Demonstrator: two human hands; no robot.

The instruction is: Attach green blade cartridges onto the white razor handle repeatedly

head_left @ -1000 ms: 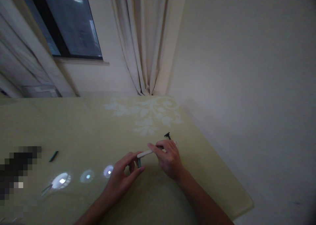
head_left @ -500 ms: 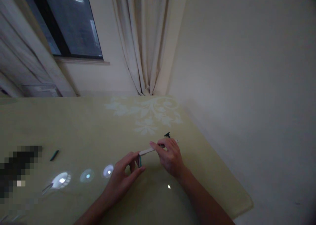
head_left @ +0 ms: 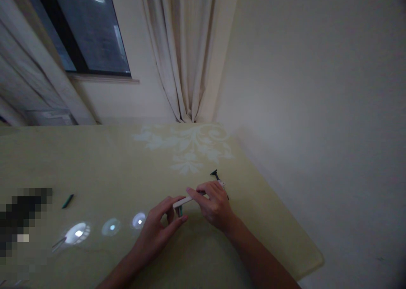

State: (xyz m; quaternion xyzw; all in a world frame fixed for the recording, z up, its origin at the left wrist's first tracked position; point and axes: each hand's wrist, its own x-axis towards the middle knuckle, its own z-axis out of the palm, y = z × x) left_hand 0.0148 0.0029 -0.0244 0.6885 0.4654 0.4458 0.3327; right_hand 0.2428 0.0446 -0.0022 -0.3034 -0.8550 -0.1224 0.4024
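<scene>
My right hand (head_left: 213, 202) grips a slim white razor handle (head_left: 182, 202), which slants down to the left. Between the thumb and fingers of my left hand (head_left: 163, 217) is a small green-and-dark razor cartridge (head_left: 181, 211), standing on edge. The handle's left end lies against the top of this cartridge, by my left fingertips; whether the two are joined I cannot tell. Just behind my right hand a razor with a black T-shaped head (head_left: 214, 172) rests on the table, its lower part mostly hidden by my hand. Another dark green cartridge (head_left: 67, 201) lies off to the left.
The pale yellow-green table (head_left: 104, 162) has a white floral pattern and bright lamp reflections. Its right edge runs diagonally beside a wall (head_left: 301, 111). A dark blurred patch (head_left: 28, 213) is at far left. Curtains (head_left: 187, 69) and a window (head_left: 95, 35) are behind.
My right hand has shifted slightly left and down, bringing the white handle's end over the cartridge. More of the razor behind it shows. My left hand has hardly moved.
</scene>
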